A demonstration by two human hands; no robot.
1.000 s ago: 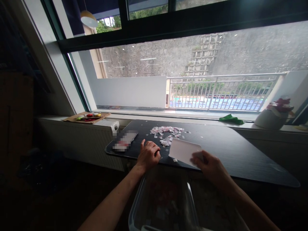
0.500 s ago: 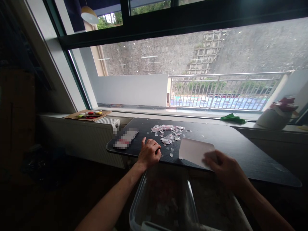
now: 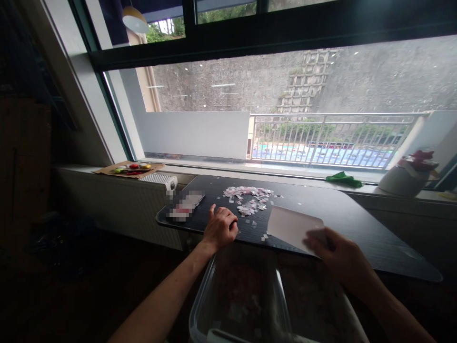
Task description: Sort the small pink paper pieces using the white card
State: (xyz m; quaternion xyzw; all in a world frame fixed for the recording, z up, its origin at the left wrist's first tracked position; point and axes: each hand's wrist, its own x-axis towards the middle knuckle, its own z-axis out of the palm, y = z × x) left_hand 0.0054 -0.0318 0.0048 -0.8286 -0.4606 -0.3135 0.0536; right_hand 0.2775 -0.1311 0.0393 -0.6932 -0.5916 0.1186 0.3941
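Note:
My right hand [image 3: 337,252] is closed on the lower right part of a pale stiff card [image 3: 293,227], which is held tilted at the front edge of a dark table [image 3: 332,205]. To the card's left, my left hand [image 3: 220,226] rests at the table's front edge with its fingers curled in; whether they hold anything is hidden. Just beyond it lies a heap of small pale paper scraps [image 3: 250,193], with a few loose scraps [image 3: 264,237] beside the card's near left corner. Below the table edge stands a clear plastic bin [image 3: 200,300] with scraps inside.
A blurred-out flat object [image 3: 185,206] lies on the table's left end. Behind the table, the windowsill carries a green cloth [image 3: 343,179] and a grey pot-like figure [image 3: 403,178]. A radiator [image 3: 121,205] with a brown board [image 3: 107,168] on top stands at left.
My right hand and the card have shifted slightly right. A few loose scraps now lie closer to the table's front edge by the card. My left hand stays almost in place.

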